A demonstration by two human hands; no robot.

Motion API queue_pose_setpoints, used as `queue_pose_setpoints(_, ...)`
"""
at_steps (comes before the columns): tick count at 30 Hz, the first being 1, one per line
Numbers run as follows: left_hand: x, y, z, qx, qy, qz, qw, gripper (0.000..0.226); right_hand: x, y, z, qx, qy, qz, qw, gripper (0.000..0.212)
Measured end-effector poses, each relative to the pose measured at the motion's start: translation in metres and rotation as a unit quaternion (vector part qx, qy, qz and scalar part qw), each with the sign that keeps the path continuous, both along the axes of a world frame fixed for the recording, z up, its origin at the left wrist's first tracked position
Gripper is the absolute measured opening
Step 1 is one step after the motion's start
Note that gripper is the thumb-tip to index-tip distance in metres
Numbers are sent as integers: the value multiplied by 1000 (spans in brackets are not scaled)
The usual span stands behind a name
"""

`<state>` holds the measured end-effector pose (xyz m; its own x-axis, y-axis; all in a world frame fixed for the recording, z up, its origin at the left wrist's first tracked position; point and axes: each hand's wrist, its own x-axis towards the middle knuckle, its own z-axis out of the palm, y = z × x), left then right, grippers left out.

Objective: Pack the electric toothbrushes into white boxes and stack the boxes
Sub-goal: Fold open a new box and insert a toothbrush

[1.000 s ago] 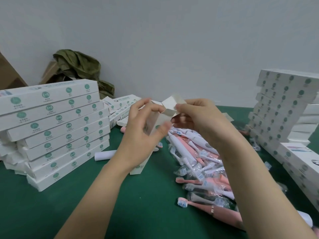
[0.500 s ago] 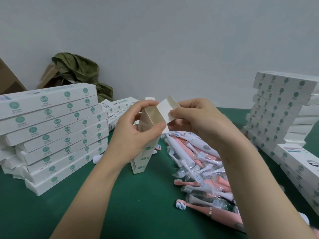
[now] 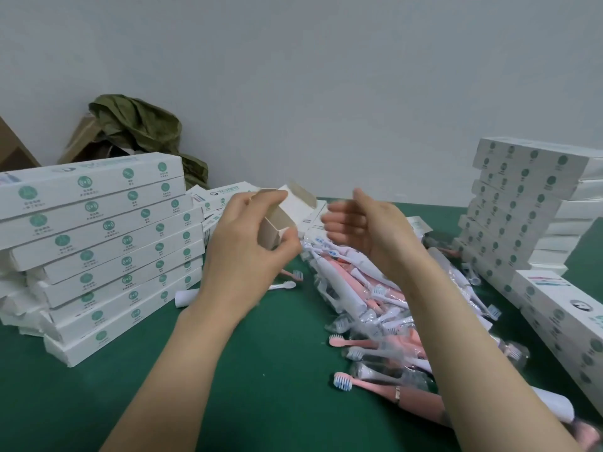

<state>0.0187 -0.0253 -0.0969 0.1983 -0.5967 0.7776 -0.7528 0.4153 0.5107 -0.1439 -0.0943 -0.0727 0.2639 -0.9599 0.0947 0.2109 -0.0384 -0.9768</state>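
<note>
1. Left fingers: I read them curled over the top edge of the open box, with the thumb pressed against its near side. The left hand grips this box just left of the toothbrush pile and above the pile's far end. The box mouth faces the pile, and its end flap stands open.

2. Right fingers: loosely bent and holding nothing. I see them blurred, close to the box flap but apart from it. The right hand hovers over the far end of the pile.

3. Pile: white and pink toothbrushes in clear wrappers lie heaped on the green table cover.

4. Left of the pile: one loose brush head, then a small white roll, then a tall stack of closed boxes.

5. Behind the pile, on the left: flat printed boxes.

6. Right of the pile: a second stack of boxes, with further boxes nearer to me.

7. Far left, behind the pile: an olive cloth lies over a brown carton against the wall.
</note>
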Motion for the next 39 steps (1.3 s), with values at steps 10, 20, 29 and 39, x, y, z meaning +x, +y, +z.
queue_pose_setpoints(10, 18, 0, 0, -23, 86, 95, 991, 42, 17, -14, -61, -69, 712, -73, 695, 26)
queue_pose_setpoints(20, 20, 1, 1, 40, -36, 192, 980, 37, 0, -4, -56, -73, 609, -40, 789, 38)
queue_pose_setpoints(29, 29, -16, -26, 179, -87, 136, 970, 48, -16, -13, -39, -147, 298, -234, 914, 16)
queue_pose_setpoints(39, 35, -22, -25, 200, -73, 171, 962, 59, -29, -17, 5, -207, -7, -298, 932, 14)
